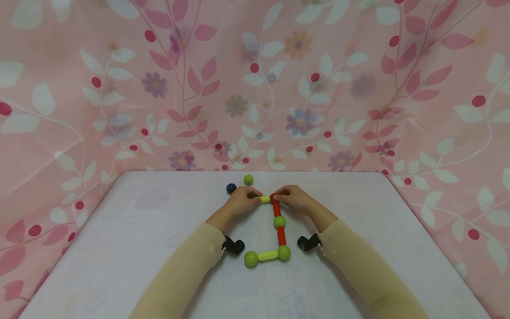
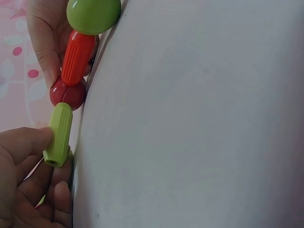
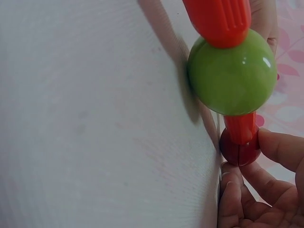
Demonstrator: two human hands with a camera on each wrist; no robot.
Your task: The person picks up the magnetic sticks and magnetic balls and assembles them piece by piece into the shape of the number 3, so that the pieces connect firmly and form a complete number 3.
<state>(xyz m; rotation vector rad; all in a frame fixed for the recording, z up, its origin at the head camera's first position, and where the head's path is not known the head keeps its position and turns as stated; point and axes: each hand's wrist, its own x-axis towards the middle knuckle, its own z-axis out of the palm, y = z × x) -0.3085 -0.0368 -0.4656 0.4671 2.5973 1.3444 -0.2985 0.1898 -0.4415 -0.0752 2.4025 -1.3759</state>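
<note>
My left hand pinches a yellow-green rod between thumb and fingers; the rod's other end meets a dark red ball. On the far side of that ball, my right hand grips it between thumb and fingertips. From the red ball a red rod runs toward me to a green ball. A second red rod links it to another green ball. From there a yellow-green rod leads left to a green ball.
Behind my left hand lie a dark blue ball and a loose green ball on the white table. A pink floral cloth hangs past the table's far edge. Black wrist cameras sit at both cuffs.
</note>
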